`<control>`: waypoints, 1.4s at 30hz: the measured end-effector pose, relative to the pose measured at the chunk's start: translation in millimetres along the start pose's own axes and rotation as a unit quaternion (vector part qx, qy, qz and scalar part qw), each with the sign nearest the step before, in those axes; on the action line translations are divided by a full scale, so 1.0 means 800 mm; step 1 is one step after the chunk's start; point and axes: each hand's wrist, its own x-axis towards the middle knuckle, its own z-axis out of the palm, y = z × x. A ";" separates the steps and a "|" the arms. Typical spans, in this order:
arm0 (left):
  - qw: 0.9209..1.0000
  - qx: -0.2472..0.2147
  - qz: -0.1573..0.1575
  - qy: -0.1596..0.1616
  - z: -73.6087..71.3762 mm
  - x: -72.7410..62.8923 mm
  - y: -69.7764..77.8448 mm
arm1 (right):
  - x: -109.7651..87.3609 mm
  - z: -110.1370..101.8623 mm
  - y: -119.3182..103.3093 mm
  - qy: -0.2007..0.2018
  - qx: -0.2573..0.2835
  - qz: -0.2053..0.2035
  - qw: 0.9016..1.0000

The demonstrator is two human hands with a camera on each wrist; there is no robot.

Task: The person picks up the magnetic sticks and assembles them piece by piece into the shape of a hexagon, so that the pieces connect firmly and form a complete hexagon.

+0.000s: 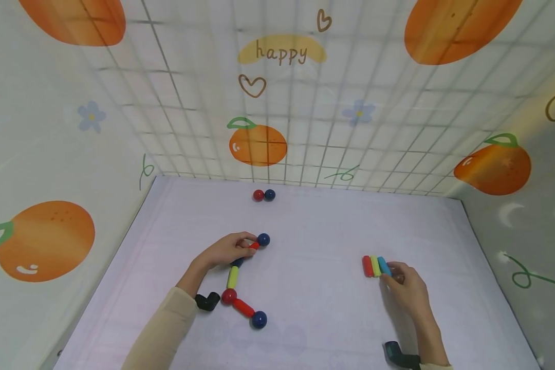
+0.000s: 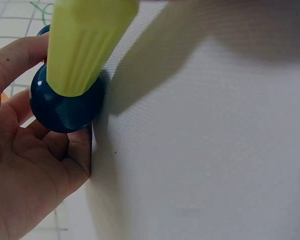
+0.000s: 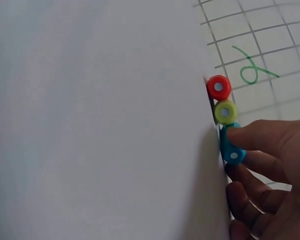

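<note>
My left hand (image 1: 226,250) pinches a red magnetic rod (image 1: 254,246) between two dark blue balls. The far ball (image 1: 263,239) shows beyond my fingertips; the near one (image 2: 65,107) is partly covered by the hand in the head view. From there a yellow-green rod (image 1: 233,277) runs to a red ball (image 1: 228,296), then another red rod (image 1: 243,308) ends at a blue ball (image 1: 259,319). On the right, my right hand (image 1: 409,290) pinches a blue rod (image 1: 384,266), beside a yellow-green rod (image 1: 375,266) and a red rod (image 3: 219,87) standing side by side.
A red ball (image 1: 258,195) and a blue ball (image 1: 270,195) sit together at the back of the white tabletop (image 1: 314,226). Black wrist-worn pieces (image 1: 208,301) show by both forearms. A printed grid curtain (image 1: 305,103) rises behind the table's far edge.
</note>
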 end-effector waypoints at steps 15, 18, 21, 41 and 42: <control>1.000 0.000 -0.007 0.001 0.001 -0.003 0.004 | 0.001 -0.006 -0.008 0.061 0.029 0.017 0.998; 1.000 -0.001 -0.008 0.002 0.001 -0.003 0.004 | 0.001 -0.010 -0.011 0.068 0.043 0.012 0.997; 1.000 -0.002 -0.007 0.003 0.001 -0.004 0.005 | 0.000 -0.011 -0.015 0.068 0.062 0.012 0.996; 1.000 0.001 0.003 0.002 0.000 -0.003 0.000 | 0.010 0.027 -0.071 -0.018 0.172 -0.070 0.982; 1.000 0.002 0.003 0.002 0.000 -0.003 0.000 | 0.011 0.030 -0.074 -0.021 0.175 -0.076 0.981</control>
